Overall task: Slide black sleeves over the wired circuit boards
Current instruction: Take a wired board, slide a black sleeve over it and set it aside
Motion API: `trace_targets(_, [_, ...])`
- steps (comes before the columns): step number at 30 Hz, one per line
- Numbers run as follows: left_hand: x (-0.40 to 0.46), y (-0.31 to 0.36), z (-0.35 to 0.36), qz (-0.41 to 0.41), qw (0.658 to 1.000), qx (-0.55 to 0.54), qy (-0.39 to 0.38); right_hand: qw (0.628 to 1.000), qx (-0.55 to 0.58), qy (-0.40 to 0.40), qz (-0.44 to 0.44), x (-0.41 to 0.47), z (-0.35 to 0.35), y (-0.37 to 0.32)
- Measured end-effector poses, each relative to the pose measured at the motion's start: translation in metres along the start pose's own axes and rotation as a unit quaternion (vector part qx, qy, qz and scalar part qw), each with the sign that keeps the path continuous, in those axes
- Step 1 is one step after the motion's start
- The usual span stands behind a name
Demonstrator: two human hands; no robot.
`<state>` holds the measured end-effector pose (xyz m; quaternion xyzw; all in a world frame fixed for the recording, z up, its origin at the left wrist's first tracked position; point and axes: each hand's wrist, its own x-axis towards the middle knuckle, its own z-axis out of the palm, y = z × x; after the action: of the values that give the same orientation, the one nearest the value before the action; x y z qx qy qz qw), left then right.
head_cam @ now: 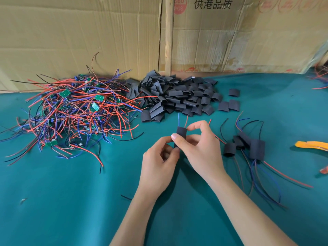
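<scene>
Left hand (159,157) and right hand (198,146) — fingers pinched on one black sleeve (181,134) above the bench (71,201), centre; wires protrude far end. Risk: board snags inside — sleeve buckles.

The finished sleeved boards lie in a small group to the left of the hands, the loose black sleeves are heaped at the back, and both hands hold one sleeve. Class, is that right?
Not quite. The head view shows the finished sleeved boards to the right of the hands, not the left. The rest stands: loose black sleeves are heaped at the back, and left hand and right hand hold one sleeve.
</scene>
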<state>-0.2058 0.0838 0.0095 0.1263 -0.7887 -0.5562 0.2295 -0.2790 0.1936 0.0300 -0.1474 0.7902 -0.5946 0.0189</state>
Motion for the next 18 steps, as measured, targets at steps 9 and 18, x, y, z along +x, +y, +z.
trace_targets(9, [-0.003, 0.003, 0.003, 0.027, 0.998, 0.039, 0.028, 0.992, 0.114, -0.047, 0.026, 0.003, -0.011, -0.009])
trace_targets(18, [-0.002, 0.007, -0.005, -0.035, 0.988, -0.122, -0.092, 0.948, 0.264, -0.153, 0.092, 0.004, -0.018, -0.015])
